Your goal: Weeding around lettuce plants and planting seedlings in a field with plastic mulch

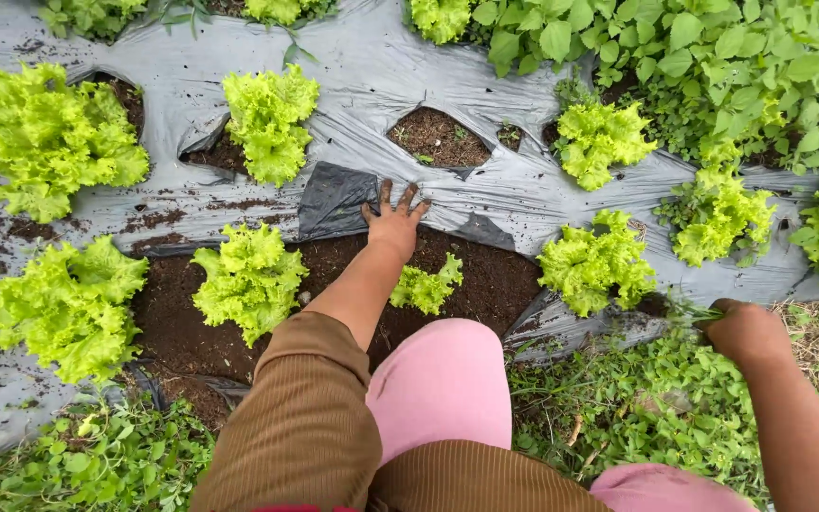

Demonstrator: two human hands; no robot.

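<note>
Nearest to me: my pink-clad knee (443, 384) and brown ribbed sleeve (300, 427), over a strip of low weeds (656, 417) along the bed edge.

Right hand (746, 332): closed in a fist around thin green stems (694, 311), which stick out to the left of the knuckles. It hovers above the weeds, just beside the torn edge of the plastic mulch sheet (485, 81).

Left hand (394, 220): reached forward, fingers (387, 192) spread wide and flat, holding nothing. The palm rests where bare soil (495, 275) meets the sheet; the fingertips touch the plastic.

Key relation: a dark folded flap of plastic (334, 197) lies immediately left of the left hand, touching or nearly touching the thumb side. Its long axis runs roughly away from me, slightly tilted. The left hand is far nearer to it than the right, which is well apart across the bed.

A small lettuce seedling (427, 286) stands in the soil just right of my left forearm, behind the hand. A larger lettuce (250, 277) sits left of the forearm.

Farther: an empty planting hole (438, 137) lies directly beyond the left fingertips, with more lettuce heads (269, 118) either side and broad-leaved plants (713, 57) at the far right
</note>
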